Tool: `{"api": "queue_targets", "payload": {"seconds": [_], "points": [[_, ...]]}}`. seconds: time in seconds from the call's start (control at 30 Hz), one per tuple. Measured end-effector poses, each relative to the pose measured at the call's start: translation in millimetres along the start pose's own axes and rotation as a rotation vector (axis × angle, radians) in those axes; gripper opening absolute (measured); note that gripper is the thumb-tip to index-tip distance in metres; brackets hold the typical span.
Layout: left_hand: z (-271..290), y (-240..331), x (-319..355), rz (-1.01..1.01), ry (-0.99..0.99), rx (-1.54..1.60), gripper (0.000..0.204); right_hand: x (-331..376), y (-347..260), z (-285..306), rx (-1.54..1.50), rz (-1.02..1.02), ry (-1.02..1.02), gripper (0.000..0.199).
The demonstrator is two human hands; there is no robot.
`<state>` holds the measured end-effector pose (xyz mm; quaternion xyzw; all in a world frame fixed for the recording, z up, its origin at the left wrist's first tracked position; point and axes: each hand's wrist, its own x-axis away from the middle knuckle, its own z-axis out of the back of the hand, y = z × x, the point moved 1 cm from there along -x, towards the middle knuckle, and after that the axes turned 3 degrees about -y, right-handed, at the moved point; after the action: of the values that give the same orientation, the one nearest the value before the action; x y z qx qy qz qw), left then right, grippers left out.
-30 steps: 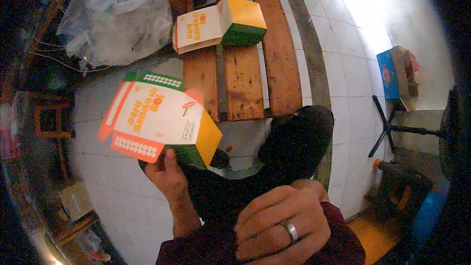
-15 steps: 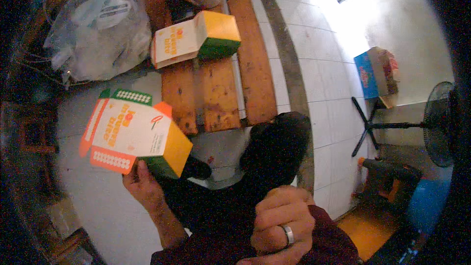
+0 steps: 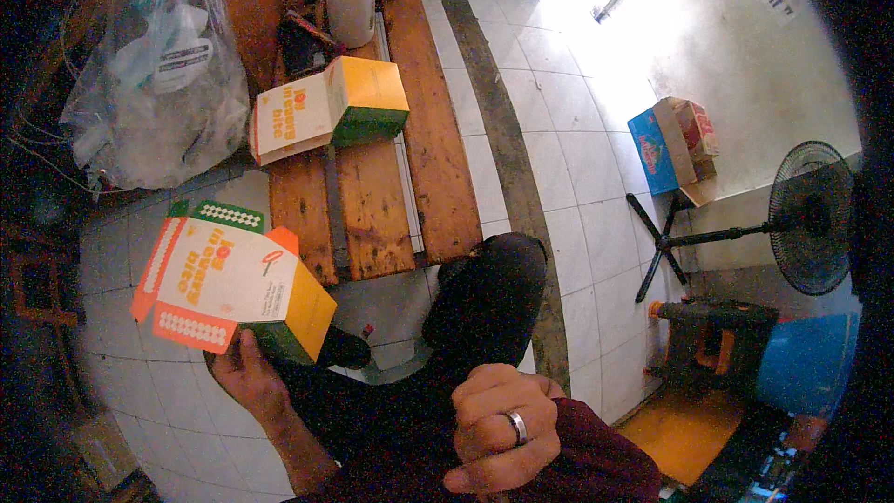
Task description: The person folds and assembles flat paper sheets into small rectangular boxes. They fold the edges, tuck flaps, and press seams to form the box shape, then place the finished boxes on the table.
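Observation:
My left hand [image 3: 250,380] grips a partly folded cardboard food box [image 3: 244,261] by its lower edge, thumb on the near side. The box has a white printed panel, an orange-yellow end, a green side, and green and orange flaps with white scallops standing out. My right hand [image 3: 507,428], with a silver ring, is curled into a loose fist in front of my body; no object shows in it, though its palm is hidden. A second box [image 3: 368,98] of the same kind lies on the wooden bench [image 3: 377,224], apart from both hands.
A clear plastic bag [image 3: 158,84] of white items stands left of the bench. A white tub [image 3: 350,9] and small bottles are at its far end. To the right are a black stand fan [image 3: 810,219], a blue carton [image 3: 654,149] and an orange-yellow surface [image 3: 684,428].
The view has shifted, so the bench and its things sit further left and lower. Left hand still holds the box in much the same pose; right hand stays curled.

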<state>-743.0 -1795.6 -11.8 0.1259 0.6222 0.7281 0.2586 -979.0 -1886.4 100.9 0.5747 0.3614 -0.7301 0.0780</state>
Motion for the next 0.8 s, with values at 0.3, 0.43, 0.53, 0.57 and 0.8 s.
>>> {"api": "queue_targets", "payload": {"seconds": [0.3, 0.43, 0.53, 0.57, 0.8], "points": [[9, -5, 2, 0.064, -0.084, 0.06, 0.026, 62, -13, 14, 0.525, -0.721, -0.467, 0.016], [-6, 5, -1, -0.015, -0.086, 0.088, 0.019, 76, 52, -1, 0.408, -0.895, 0.28, 0.033], [4, -8, -2, 0.139, -0.113, 0.135, 0.031, 86, 65, -6, 0.176, -0.959, 0.416, 0.03], [8, 2, -2, 0.15, -0.112, 0.035, 0.03, 74, 63, -10, 0.106, -1.002, 0.424, 0.03], [6, 9, 6, 0.065, -0.09, 0.09, 0.021, 51, 56, -13, -0.023, -1.065, 0.337, 0.031]]}}
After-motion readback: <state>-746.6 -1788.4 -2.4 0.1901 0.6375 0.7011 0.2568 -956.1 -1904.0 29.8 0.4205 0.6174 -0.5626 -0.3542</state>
